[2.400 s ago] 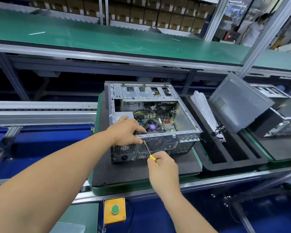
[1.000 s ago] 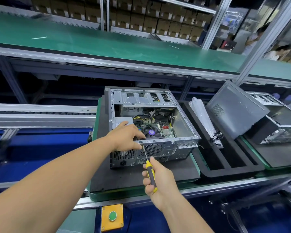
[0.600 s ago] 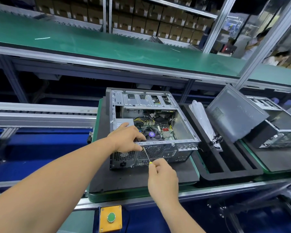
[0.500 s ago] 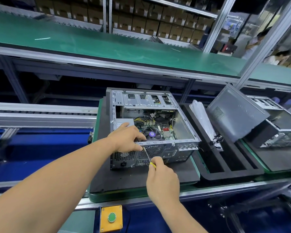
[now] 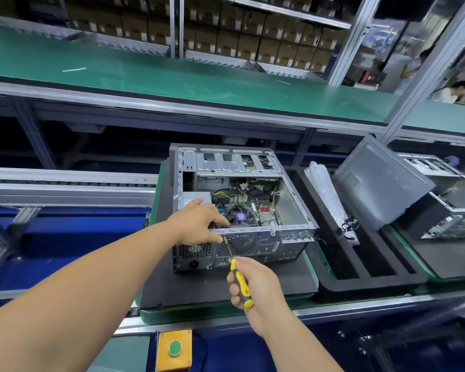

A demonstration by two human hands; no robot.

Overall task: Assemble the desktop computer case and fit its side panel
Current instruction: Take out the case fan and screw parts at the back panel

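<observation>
An open desktop computer case [image 5: 293, 210] lies on its side on a black foam pad [image 5: 199, 285], its motherboard and fan showing. My left hand [image 5: 199, 224] rests curled over the case's near rear rim, thumb and fingers pinching at a spot where the screwdriver tip meets the rim. My right hand [image 5: 255, 283] grips a yellow-and-black screwdriver [image 5: 238, 277], its shaft angled up-left to that rim. A grey side panel [image 5: 379, 181] leans tilted at the right, apart from the case.
A black foam tray [image 5: 360, 275] with a plastic bag [image 5: 325, 183] sits right of the case. Another open case [image 5: 451, 210] lies far right. A yellow box with a green button [image 5: 175, 350] sits at the near edge. A green shelf [image 5: 172, 76] runs behind.
My right hand has turned on the screwdriver, so more of the yellow handle shows now. My left hand stays on the case rim. The view shifted slightly.
</observation>
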